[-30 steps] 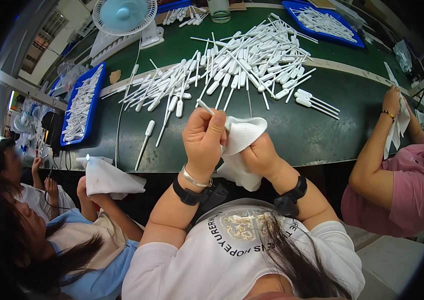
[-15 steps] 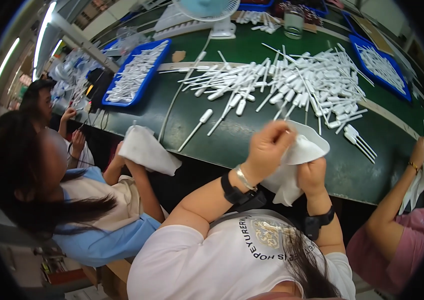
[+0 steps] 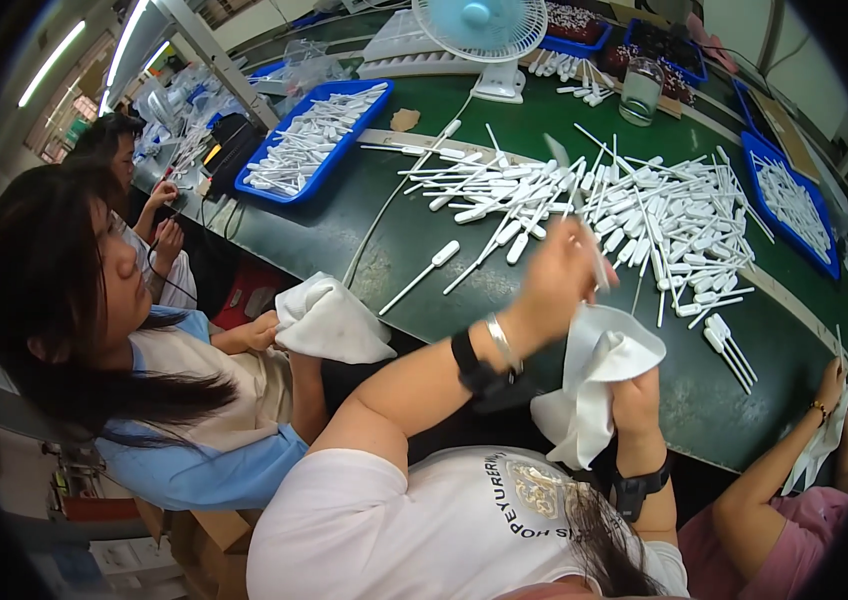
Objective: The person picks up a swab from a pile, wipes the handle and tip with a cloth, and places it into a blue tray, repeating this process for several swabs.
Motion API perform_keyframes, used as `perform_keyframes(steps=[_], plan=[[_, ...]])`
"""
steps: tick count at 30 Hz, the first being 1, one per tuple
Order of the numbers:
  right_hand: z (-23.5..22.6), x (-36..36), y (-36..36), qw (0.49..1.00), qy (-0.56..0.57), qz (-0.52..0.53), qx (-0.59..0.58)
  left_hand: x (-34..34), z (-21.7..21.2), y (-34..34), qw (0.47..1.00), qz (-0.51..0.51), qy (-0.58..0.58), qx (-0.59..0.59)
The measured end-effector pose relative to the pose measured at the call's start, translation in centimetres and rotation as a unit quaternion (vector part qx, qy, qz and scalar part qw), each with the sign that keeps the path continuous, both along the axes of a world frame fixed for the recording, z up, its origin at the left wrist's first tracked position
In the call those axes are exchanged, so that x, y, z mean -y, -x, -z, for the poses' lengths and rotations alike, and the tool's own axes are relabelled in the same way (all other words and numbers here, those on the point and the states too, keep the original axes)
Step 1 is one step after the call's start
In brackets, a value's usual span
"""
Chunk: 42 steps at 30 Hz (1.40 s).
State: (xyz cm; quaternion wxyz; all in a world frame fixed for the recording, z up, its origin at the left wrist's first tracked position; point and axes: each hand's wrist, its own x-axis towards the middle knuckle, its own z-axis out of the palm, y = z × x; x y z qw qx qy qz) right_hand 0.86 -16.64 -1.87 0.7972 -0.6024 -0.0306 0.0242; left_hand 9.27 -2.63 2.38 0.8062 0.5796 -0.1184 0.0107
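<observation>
My left hand, with a silver bracelet and a black wrist strap, is raised over the near edge of the pile and blurred by motion. Its closed fingers grip a white plastic dropper, a slim stem that slants up past the fingers. Just below and to the right, my right hand is closed around a white cloth, which drapes down beneath it. Beyond my hands lies a heap of white droppers. A single dropper rests to its left, and a few droppers lie together at the right.
Blue trays of droppers stand at the left and right. A fan and a glass jar are at the back of the green table. Co-workers sit on both sides; the left one holds a white cloth.
My left hand has lifted away from the cloth, drawing the dropper up toward the pile. My right hand still holds the cloth. The whole view has shifted a little.
</observation>
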Motion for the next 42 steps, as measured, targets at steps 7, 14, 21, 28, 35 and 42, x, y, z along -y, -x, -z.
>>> perform_keyframes(steps=[7, 14, 21, 28, 35, 42], plan=[[0.0, 0.2, 0.6, 0.995, 0.084, -0.014, 0.044, -9.1, -2.2, -17.0, 0.918, -0.277, 0.276, -0.059], [-0.1, 1.2, 0.3, 0.973, 0.185, -0.068, 0.121, -22.0, 0.1, -30.5, 0.892, -0.37, 0.172, -0.192], [-1.7, 1.3, -0.6, 0.982, 0.159, -0.078, 0.071, -29.5, -0.1, -33.4, 0.866, -0.422, 0.13, -0.233], [-1.2, 1.6, -0.3, 0.985, 0.153, -0.071, 0.043, -30.2, -0.5, -32.7, 0.891, -0.423, 0.075, -0.15], [-1.0, 1.1, -0.2, 0.989, 0.117, -0.058, 0.072, -17.0, -6.3, -26.0, 0.965, -0.17, 0.173, -0.099], [-0.8, 1.3, 0.0, 0.985, 0.089, -0.074, 0.125, 0.4, -5.3, -10.3, 0.802, 0.241, -0.542, 0.067]])
